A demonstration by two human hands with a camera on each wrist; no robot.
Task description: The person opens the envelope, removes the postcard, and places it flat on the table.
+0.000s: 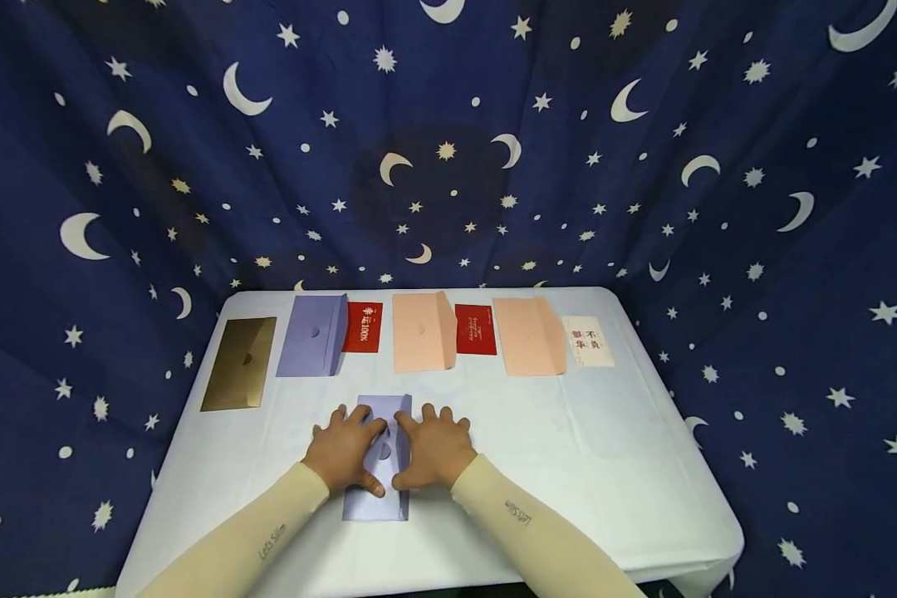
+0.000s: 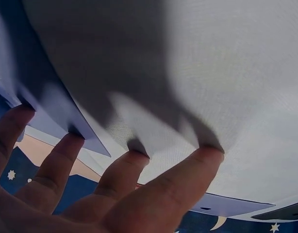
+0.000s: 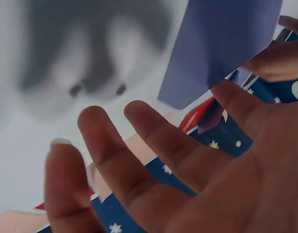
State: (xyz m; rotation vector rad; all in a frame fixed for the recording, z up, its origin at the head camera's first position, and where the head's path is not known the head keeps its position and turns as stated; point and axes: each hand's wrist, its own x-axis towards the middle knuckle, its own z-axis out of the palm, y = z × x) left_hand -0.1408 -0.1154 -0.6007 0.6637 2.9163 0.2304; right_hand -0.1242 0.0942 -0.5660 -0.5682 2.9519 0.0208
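A purple envelope (image 1: 376, 508) lies lengthwise near the front of the table, its flap side along the right edge and a small round tab in the middle. My left hand (image 1: 344, 448) rests over its left edge, fingers spread, some tips on the paper and others on the cloth. From the right, my right hand (image 1: 437, 448) reaches over the flap edge with index finger and thumb at the paper; its other fingers extend over the cloth. Both palms hide parts of the envelope. In the right wrist view the purple paper (image 3: 207, 53) meets the index fingertip.
Along the back lie a gold envelope (image 1: 227, 365), another purple envelope (image 1: 306, 340), a red card (image 1: 363, 327), a peach envelope (image 1: 421, 336), a second red card (image 1: 476, 322), a second peach envelope (image 1: 526, 340) and a cream card (image 1: 594, 353). A starry blue curtain (image 1: 448, 75) surrounds the white-clothed table (image 1: 605, 498).
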